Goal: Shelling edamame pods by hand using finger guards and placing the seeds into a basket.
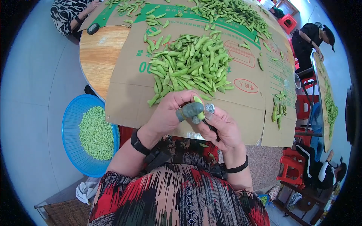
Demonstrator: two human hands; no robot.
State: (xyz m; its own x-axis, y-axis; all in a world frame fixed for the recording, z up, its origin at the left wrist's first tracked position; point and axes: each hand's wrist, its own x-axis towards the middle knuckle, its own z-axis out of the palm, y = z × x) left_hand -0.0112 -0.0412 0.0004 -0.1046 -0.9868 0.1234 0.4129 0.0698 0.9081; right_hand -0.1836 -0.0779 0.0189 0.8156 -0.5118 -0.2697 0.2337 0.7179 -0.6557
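Grip: left hand [169, 111] and right hand [225, 130] both closed on one green pod [201, 116], the right thumb and fingertips pinching at its near end.
Table: wooden [98, 52], round-edged, its grain showing at the left.
Cardboard: a flattened sheet [241, 109] over much of the tabletop, the hands held above its near edge.
Blue basin: ribbed [69, 124], beside the table at the person's left, nearer the left hand than the right.
Pod heap: green pods [192, 66] on the cardboard, just beyond the hands (they point every which way).
Shelled beans: pale green [96, 135], heaped inside the basin.
Small cluster: a few pods [279, 113] on the cardboard's right side, well apart from the heap, nearer the right hand.
Thumb cover: grey-green [191, 109], on the left thumb, lying across the pod and hiding its middle.
Pod's line: long axis running away from the body, slightly tilted; judging by that, the near end is the right hand's to work.
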